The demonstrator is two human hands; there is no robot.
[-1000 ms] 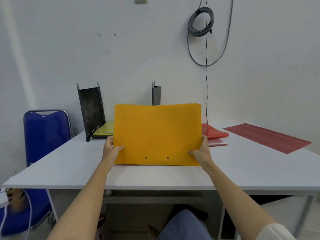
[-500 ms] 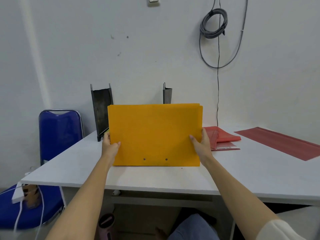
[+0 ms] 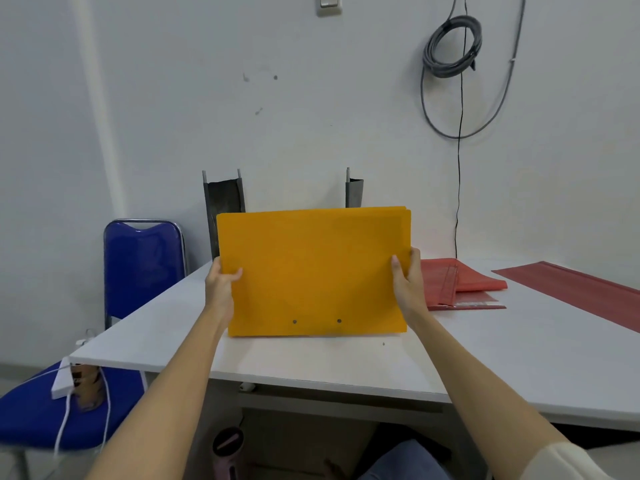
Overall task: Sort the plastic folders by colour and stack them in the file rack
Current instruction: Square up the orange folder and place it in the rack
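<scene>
Head view: a person holds orange folders (image 3: 313, 271) upright on a white desk (image 3: 346, 362).

Left hand (image 3: 220, 284) and right hand (image 3: 407, 282) grip the short ends, long axis crosswise. The rack (image 3: 224, 199) stands directly behind; red folders (image 3: 457, 285) lie beside the right hand.

The upright stack of orange folders (image 3: 313, 271), gripped at its side edges by the left hand (image 3: 221, 284) and right hand (image 3: 407, 284), blocks the way to the file rack (image 3: 225, 199) behind it; only the rack's posts show above the top edge. Right of the stack, red folders (image 3: 460, 285) lie just beside the right hand, and a dark red sheet (image 3: 575, 292) lies farther right. Bare table (image 3: 346, 362) lies between the stack and the near edge
</scene>
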